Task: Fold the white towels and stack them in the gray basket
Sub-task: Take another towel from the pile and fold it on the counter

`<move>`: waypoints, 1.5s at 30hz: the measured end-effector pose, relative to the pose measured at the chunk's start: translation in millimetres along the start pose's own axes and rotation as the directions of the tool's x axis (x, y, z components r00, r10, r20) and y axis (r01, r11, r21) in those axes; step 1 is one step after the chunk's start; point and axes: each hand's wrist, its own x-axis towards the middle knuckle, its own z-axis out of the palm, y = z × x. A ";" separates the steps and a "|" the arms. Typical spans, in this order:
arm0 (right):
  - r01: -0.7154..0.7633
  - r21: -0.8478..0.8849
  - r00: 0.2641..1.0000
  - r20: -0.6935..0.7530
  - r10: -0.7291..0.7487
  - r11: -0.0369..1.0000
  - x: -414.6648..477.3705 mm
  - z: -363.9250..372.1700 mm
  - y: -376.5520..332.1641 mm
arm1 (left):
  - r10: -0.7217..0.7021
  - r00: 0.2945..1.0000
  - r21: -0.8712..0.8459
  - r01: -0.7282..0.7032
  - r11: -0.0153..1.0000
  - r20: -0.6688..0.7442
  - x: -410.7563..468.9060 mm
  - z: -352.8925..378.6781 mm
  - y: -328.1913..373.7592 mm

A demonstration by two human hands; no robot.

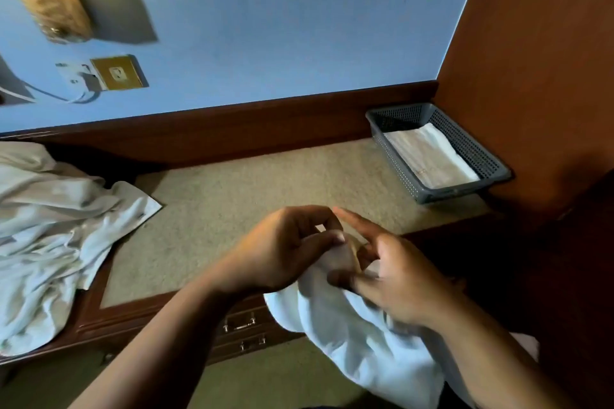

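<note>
A white towel (349, 335) hangs bunched in front of the desk edge, held up by both hands. My left hand (285, 249) pinches its top edge between thumb and curled fingers. My right hand (395, 279) grips the cloth just to the right, index finger stretched out, thumb pressed on the fabric. At the back right of the desk stands the gray basket (491, 169) with one folded white towel (428, 156) lying flat inside. A heap of unfolded white towels (56, 229) covers the desk's left end.
The desk has a beige inlaid top (252, 183) with a dark wood rim and drawers with metal handles (241, 322) below. A wooden panel (538, 76) rises right of the basket. A blue wall with a socket plate (118, 73) and lamp stands behind.
</note>
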 end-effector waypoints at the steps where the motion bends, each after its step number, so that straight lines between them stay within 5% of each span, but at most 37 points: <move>1: 0.019 -0.022 1.000 -0.013 -0.019 1.000 1.9 0.7 -2.6 | 0.013 1.000 0.001 -0.013 1.000 -0.018 0.6 -2.9 3.5; 7: 0.130 0.135 0.985 -0.129 -0.113 0.982 8.0 -20.6 -4.4 | -0.202 0.979 0.189 0.205 0.960 -0.036 -8.5 18.3 -40.9; 12: 0.091 0.543 0.924 -0.359 0.133 0.835 13.9 -58.0 6.7 | -0.501 0.863 0.221 0.477 0.851 0.066 -69.6 54.9 -135.0; 16: 0.071 0.604 0.792 -0.517 0.323 0.794 17.2 -87.4 45.5 | -0.536 0.808 -0.016 0.549 0.836 -0.245 -105.9 40.5 -149.1; 20: 0.038 0.589 0.872 -0.414 0.261 0.807 17.7 -78.9 50.2 | -0.455 0.771 -0.238 0.388 0.890 -0.446 -91.3 3.2 -112.2; 23: 0.076 0.474 0.986 -0.169 0.006 0.877 18.5 -52.7 32.1 | -0.320 0.877 -0.117 0.297 0.948 -0.359 -56.8 -0.1 -76.0; 26: 0.154 0.313 0.988 -0.068 -0.140 0.937 24.8 -31.9 18.4 | -0.163 0.970 0.009 0.167 0.986 -0.180 -20.5 22.8 -50.3; 30: 0.216 0.279 0.976 -0.030 -0.216 0.936 26.6 -31.3 7.6 | -0.118 0.984 -0.012 0.117 0.993 -0.134 3.4 49.4 -51.6; 36: 0.232 0.363 0.971 -0.138 -0.194 0.902 20.8 -68.7 14.4 | -0.143 0.988 0.010 0.144 0.989 -0.057 -6.1 49.8 -71.0; 39: 0.212 0.502 0.957 -0.279 -0.075 0.838 18.2 -84.0 24.3 | -0.268 0.963 0.004 0.268 0.963 -0.025 -24.2 49.3 -89.8; 45: 0.191 0.648 0.938 -0.342 0.057 0.737 16.0 -100.2 47.9 | -0.482 0.874 0.030 0.481 0.876 0.057 -51.4 41.0 -115.0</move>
